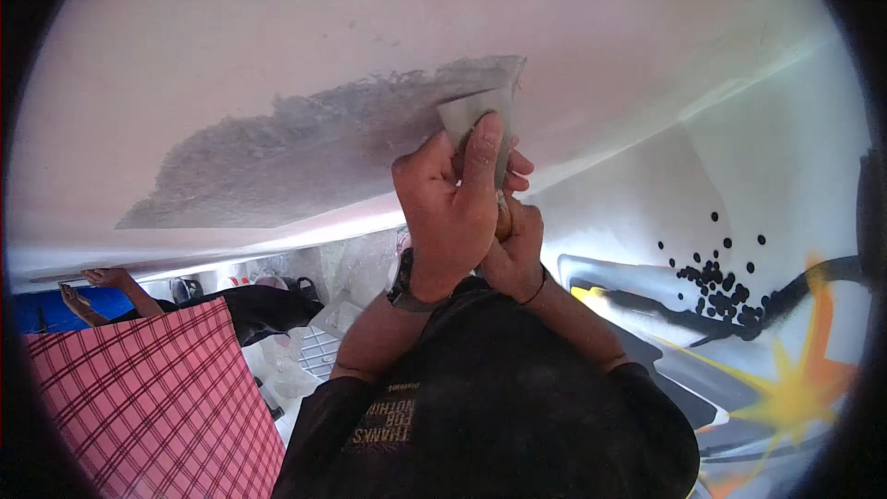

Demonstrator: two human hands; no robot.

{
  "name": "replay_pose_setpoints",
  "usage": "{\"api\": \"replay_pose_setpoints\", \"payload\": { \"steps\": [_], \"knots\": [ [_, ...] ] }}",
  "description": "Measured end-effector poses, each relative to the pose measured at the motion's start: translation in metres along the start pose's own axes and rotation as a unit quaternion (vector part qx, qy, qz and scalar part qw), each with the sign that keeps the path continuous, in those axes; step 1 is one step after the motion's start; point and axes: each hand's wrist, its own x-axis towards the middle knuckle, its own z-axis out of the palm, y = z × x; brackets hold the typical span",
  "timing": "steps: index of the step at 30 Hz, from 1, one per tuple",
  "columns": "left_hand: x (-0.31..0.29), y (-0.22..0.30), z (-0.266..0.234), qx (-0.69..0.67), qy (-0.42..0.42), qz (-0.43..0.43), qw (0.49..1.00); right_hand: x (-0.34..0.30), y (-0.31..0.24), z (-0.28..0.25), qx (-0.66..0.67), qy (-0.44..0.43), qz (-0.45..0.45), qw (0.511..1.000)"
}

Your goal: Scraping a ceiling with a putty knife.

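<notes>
My left hand, with a dark watch at its wrist, is closed round the blade part of a putty knife, thumb pressed along it. Below it my right hand grips the tool's brownish handle; a thin dark band circles that wrist. The blade's broad end lies against a pale pinkish wall. A pale flap-like plate juts out beside my left thumb; whether it belongs to the same tool I cannot tell. Leftward from the blade spreads a rough-edged grey patch on the wall.
At the left, another person's hands reach toward the wall beside a blue object. Pink checked fabric fills the lower left, near a black cloth-like shape and a white rack. A painted wall stands at right.
</notes>
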Motion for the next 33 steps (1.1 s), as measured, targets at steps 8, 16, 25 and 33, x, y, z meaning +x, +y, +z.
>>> {"api": "replay_pose_setpoints", "payload": {
  "steps": [8, 16, 25, 33],
  "knots": [
    [-0.003, 0.001, 0.002, 0.002, 0.009, -0.015, 1.000, -0.004, 0.000, -0.002, -0.002, -0.002, 0.008, 1.000],
    [-0.003, -0.005, 0.002, -0.002, -0.001, 0.013, 1.000, -0.008, 0.014, 0.001, 0.038, 0.007, -0.005, 0.999],
    [-0.031, -0.065, -0.025, 0.024, -0.008, -0.011, 1.000, -0.021, 0.054, -0.006, -0.011, 0.009, 0.011, 1.000],
    [-0.034, -0.085, -0.020, 0.011, -0.055, -0.060, 0.997, -0.014, 0.097, 0.003, 0.021, -0.003, 0.122, 0.992]
  ]
}}
